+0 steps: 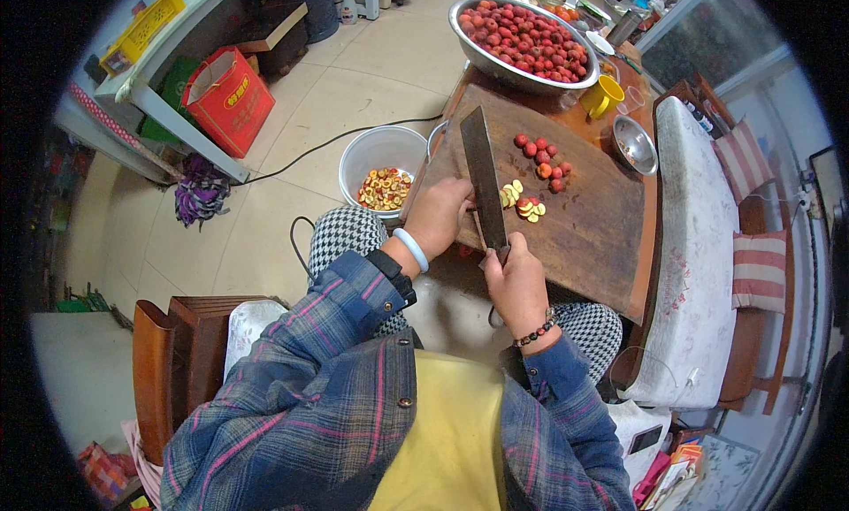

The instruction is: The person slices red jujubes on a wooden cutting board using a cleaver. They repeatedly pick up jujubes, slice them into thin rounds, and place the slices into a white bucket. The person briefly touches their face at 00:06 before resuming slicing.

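My right hand (521, 282) grips the handle of a long kitchen knife (484, 173). Its dark blade points away from me over the wooden cutting board (584, 246). My left hand (441, 209) is at the board's near left edge, fingers drawn together beside the blade. The blade hides its fingertips, so I cannot tell if they hold something. Pale sliced fruit (530, 209) lies right of the blade in small clusters. Farther up the board sit several whole red fruits (542, 157), which look like hawthorn.
A white bucket (378, 143) with cut fruit pieces stands left of the board. Behind the board is a large metal basin (457, 30) heaped with red fruit. A yellow mug (603, 96) and small steel bowl (635, 143) stand at right. A black cord (318, 147) crosses the floor.
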`<act>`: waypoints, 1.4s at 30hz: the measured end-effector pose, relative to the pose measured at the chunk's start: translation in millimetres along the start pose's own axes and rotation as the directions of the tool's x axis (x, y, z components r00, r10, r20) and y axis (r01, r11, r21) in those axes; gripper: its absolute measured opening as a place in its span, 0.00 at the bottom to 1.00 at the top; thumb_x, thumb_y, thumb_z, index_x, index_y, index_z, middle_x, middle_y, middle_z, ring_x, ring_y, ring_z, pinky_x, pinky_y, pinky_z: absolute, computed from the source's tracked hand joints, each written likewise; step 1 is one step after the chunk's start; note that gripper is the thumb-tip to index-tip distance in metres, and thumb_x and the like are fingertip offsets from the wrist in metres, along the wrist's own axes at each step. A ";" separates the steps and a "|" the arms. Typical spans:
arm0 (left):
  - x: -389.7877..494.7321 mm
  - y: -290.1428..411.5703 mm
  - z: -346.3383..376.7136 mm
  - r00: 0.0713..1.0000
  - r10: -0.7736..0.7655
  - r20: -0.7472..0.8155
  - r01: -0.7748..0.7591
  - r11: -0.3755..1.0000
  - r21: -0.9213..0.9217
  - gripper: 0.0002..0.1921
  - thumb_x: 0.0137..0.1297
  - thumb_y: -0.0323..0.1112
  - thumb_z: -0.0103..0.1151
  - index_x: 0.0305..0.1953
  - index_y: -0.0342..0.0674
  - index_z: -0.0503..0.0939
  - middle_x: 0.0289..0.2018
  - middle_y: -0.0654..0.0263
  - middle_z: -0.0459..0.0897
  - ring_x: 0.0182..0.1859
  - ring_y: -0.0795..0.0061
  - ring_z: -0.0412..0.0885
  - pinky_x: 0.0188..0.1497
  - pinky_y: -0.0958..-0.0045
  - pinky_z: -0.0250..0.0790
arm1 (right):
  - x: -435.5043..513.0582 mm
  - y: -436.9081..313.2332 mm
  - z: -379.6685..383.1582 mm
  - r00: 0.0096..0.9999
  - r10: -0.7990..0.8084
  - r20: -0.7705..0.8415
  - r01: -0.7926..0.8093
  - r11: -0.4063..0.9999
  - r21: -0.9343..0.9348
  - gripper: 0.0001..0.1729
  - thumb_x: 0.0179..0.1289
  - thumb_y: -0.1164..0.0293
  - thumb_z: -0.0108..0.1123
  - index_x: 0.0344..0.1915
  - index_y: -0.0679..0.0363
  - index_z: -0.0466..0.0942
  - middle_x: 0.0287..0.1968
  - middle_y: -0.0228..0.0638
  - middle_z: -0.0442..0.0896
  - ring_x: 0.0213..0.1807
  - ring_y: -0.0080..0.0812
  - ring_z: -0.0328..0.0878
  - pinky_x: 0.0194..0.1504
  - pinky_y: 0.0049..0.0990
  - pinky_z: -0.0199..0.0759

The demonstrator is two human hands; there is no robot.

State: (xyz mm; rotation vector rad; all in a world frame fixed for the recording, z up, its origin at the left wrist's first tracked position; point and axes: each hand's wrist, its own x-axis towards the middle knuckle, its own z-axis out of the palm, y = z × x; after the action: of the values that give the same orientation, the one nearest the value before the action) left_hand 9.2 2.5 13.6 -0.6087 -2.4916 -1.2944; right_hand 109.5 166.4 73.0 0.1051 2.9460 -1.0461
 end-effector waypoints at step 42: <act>1.6 -2.9 9.8 0.997 -0.044 -0.069 0.039 0.997 -0.061 0.09 0.70 0.24 0.63 0.49 0.35 0.79 0.47 0.48 0.85 0.50 0.44 0.84 0.53 0.52 0.77 | -48.4 31.4 -49.1 0.965 0.027 -0.262 -0.069 0.986 -0.154 0.12 0.77 0.67 0.64 0.45 0.63 0.72 0.29 0.56 0.86 0.32 0.62 0.86 0.31 0.52 0.77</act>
State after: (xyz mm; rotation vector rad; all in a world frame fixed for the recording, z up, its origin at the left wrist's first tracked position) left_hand 6.1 9.5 6.6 -0.5184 -2.4290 -1.3858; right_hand 160.4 218.8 93.1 0.3348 3.2282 -0.8405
